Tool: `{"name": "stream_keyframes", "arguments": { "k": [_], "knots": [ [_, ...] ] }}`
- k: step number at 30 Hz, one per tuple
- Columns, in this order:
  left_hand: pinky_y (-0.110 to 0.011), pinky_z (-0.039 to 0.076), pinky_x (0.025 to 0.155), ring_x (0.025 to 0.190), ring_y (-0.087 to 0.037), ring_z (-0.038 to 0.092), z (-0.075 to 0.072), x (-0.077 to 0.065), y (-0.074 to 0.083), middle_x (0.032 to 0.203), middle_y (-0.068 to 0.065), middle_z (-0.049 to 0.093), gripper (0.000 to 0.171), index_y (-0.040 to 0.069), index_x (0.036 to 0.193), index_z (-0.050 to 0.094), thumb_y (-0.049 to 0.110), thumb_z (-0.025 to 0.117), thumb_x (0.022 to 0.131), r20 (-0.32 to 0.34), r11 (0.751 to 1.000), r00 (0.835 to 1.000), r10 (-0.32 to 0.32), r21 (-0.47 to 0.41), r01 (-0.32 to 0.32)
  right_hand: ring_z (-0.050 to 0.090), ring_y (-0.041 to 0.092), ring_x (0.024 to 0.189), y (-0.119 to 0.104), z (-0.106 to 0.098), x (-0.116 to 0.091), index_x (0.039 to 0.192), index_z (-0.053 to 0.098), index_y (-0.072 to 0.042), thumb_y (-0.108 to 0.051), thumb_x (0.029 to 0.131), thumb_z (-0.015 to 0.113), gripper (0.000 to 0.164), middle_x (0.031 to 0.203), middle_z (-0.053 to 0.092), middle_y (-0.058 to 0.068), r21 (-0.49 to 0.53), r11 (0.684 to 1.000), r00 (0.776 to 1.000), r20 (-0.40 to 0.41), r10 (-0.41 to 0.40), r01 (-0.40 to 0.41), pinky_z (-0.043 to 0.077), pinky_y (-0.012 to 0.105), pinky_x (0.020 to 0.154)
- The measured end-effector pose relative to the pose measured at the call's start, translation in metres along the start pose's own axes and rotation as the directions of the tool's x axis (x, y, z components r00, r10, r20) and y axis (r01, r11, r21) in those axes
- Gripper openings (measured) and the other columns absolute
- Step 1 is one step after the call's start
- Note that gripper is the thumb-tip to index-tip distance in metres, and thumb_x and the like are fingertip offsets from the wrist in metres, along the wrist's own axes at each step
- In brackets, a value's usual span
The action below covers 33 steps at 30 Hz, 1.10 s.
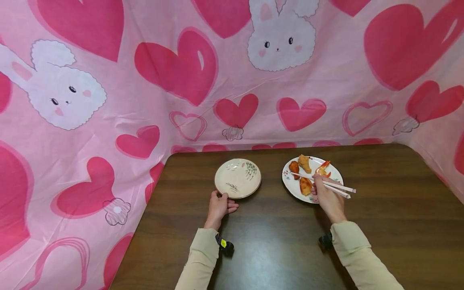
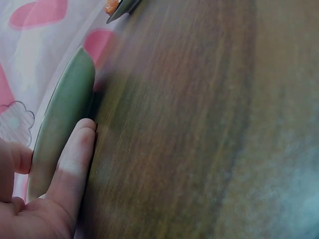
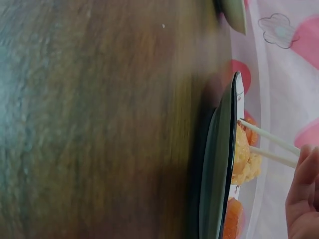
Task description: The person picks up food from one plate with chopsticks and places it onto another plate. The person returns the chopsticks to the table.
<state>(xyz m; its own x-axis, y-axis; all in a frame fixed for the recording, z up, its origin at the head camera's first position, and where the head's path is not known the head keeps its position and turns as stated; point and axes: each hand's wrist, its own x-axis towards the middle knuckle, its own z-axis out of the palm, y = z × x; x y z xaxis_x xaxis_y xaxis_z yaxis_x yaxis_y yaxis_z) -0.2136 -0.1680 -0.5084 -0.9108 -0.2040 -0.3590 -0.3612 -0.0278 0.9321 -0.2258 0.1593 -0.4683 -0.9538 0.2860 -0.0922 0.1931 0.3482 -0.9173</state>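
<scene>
A cream plate [image 1: 237,177] with green plant drawings lies left of centre on the table. My left hand [image 1: 218,207] holds its near rim, thumb on one side and fingers along the outer wall [image 2: 65,109]. My right hand [image 1: 328,199] holds a pair of pale chopsticks [image 1: 340,186] over the white floral plate [image 1: 290,187]. Their tips reach the far left of that plate, beside a glazed red-brown piece [image 1: 294,167]. A golden fried piece [image 1: 304,163], a flat browned piece [image 1: 305,186] and a shrimp [image 1: 322,170] with a red-orange tail also lie there.
Both plates stand on a dark wooden table [image 1: 268,237], toward its far edge. Pink cloth [image 1: 232,80] printed with hearts and rabbits hangs behind it and along the sides. Each wrist wears a small black camera, the left one [image 1: 227,247] and the right one [image 1: 325,241].
</scene>
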Motion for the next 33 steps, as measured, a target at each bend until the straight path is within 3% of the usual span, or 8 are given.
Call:
{"name": "stream_keyframes", "arguments": {
  "k": [10, 21, 28, 33],
  "knots": [
    [-0.031, 0.062, 0.064, 0.063, -0.015, 0.070, 0.001, -0.001, -0.002, 0.079, -0.013, 0.068, 0.050, -0.002, 0.142, 0.018, 0.012, 0.039, 0.099, -0.001, 1.000, 1.000, -0.001, -0.005, 0.001, 0.059, 0.007, 0.057, 0.007, -0.001, -0.009, 0.102, 0.066, 0.003, -0.045, 0.098, 0.047, 0.051, 0.069, 0.064, 0.001, 0.026, 0.997, 0.998, 0.008, -0.069, 0.068, 0.053, 0.019, 0.051],
    [-0.030, 0.061, 0.063, 0.063, -0.015, 0.070, 0.000, 0.000, -0.002, 0.078, -0.010, 0.067, 0.047, -0.001, 0.140, 0.020, 0.013, 0.039, 0.099, -0.004, 1.000, 1.000, 0.017, -0.007, -0.017, 0.060, 0.002, 0.058, 0.017, 0.000, -0.018, 0.107, 0.069, 0.000, -0.040, 0.097, 0.054, 0.043, 0.071, 0.064, -0.002, 0.061, 0.985, 0.987, -0.047, -0.157, 0.159, 0.052, 0.013, 0.054],
    [-0.030, 0.061, 0.063, 0.063, -0.015, 0.070, 0.001, 0.000, -0.003, 0.078, -0.011, 0.067, 0.049, -0.002, 0.141, 0.020, 0.011, 0.039, 0.099, -0.007, 1.000, 1.000, 0.018, -0.004, -0.018, 0.058, -0.001, 0.057, 0.021, -0.001, -0.022, 0.099, 0.071, -0.001, -0.035, 0.096, 0.057, 0.038, 0.072, 0.065, 0.002, 0.024, 0.969, 0.966, -0.084, -0.245, 0.247, 0.049, 0.012, 0.052],
    [-0.030, 0.061, 0.062, 0.062, -0.015, 0.070, 0.001, 0.000, -0.004, 0.078, -0.011, 0.066, 0.049, -0.002, 0.141, 0.019, 0.011, 0.039, 0.098, -0.005, 1.000, 1.000, 0.021, -0.008, -0.021, 0.057, -0.002, 0.055, 0.023, 0.000, -0.023, 0.100, 0.072, 0.000, -0.033, 0.095, 0.059, 0.035, 0.068, 0.063, -0.004, 0.041, 0.956, 0.953, -0.099, -0.285, 0.290, 0.049, 0.012, 0.050]
  ]
}}
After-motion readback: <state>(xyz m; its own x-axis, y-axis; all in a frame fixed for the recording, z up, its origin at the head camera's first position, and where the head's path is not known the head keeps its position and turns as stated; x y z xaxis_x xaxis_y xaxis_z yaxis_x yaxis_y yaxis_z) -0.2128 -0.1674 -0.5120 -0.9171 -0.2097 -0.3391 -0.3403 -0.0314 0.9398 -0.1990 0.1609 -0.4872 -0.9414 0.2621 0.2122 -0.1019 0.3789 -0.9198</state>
